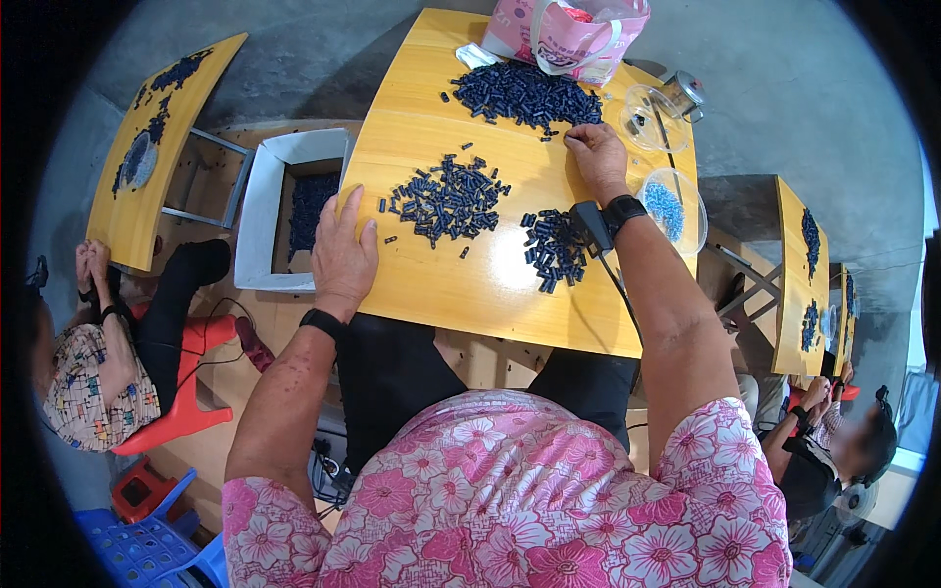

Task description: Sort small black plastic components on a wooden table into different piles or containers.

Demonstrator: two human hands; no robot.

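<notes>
My left hand [343,250] rests at the left edge of the yellow table [470,304], its fingers stretched out and apart, holding nothing. Thumb and forefinger of my right hand [600,157] are pinched together just below the right end of a large heap of small black cylindrical pieces [524,93]. A dark speck shows at those fingertips, too small to name. Between my hands lies a second, looser pile of black pieces [449,199]. A third pile [555,250] sits nearer me, below my right wrist, beside a black stand [591,227] with a thin arm.
A clear tub of blue pieces [665,208], a clear bowl [642,122] and a metal cup [683,93] line the table's right side. Behind the heap stands a pink bag [578,39]. A white box [270,211] holding black pieces is left of the table. Other people sit at side tables.
</notes>
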